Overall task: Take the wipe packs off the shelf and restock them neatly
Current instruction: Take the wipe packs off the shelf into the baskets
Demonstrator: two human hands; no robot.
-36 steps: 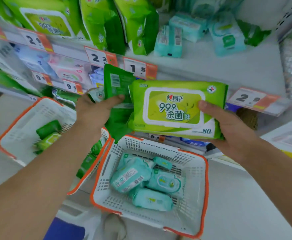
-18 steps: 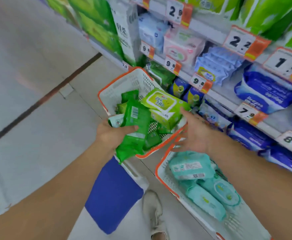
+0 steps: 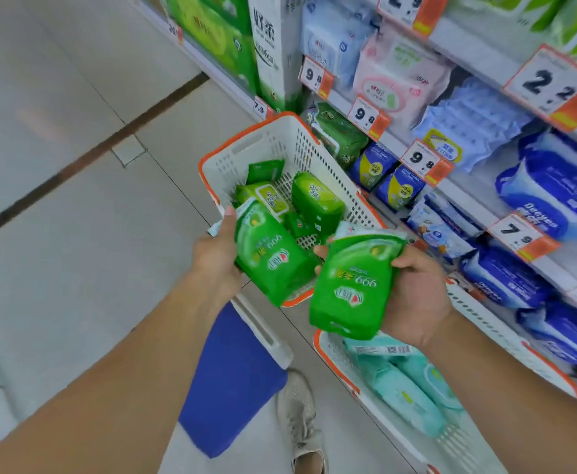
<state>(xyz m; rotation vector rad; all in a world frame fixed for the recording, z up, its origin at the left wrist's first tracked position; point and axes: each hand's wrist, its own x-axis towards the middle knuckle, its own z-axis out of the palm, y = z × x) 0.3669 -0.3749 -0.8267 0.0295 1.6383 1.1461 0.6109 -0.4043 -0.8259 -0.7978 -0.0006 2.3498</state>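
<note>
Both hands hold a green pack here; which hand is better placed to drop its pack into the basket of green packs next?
Left. The left hand holds its green pack over that basket; the right hand's pack hangs outside its rim.

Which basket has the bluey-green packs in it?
Start at the shelf on the right. Two white baskets with orange rims stand before it; the nearer basket, under the right hand, holds teal packs. The farther basket holds green ones.

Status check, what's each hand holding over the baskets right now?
Left hand grips a green wipe pack. Right hand grips another green pack. Both above the white basket of green packs. Nothing blocking.
</note>
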